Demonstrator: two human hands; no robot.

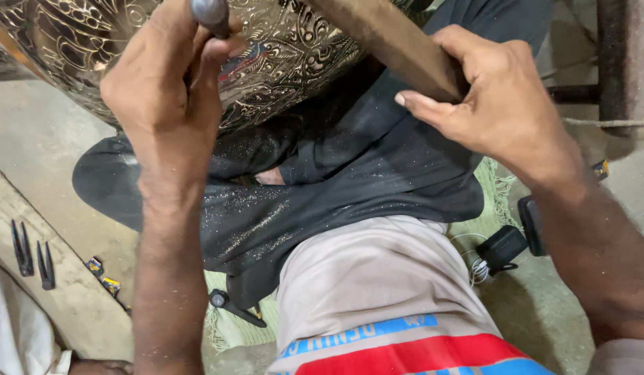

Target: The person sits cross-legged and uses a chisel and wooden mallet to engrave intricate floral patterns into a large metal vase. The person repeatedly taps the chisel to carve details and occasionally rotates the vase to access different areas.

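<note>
Concrete floor, grey and dusty, spreads beneath us as we sit cross-legged in black trousers flecked with fine metal dust, on a fringed green mat. Our left hand closes in a fist around a slim steel punch, whose rounded top shows above the fingers; its long axis runs nearly upright in the frame, tipped slightly left at the top, and its working end is hidden behind the hand, against the engraved brass vessel. Our right hand wraps around a wooden mallet handle, thumb laid along its underside; the handle slants from the grip up and to the left, leaving the frame at the top edge, so we cannot see the head. The vessel fills the upper left, resting above our knees, its surface covered in floral scrollwork. Two dark pointed tools lie side by side on a board at far left, a phone and black charger sit by our right forearm.
</note>
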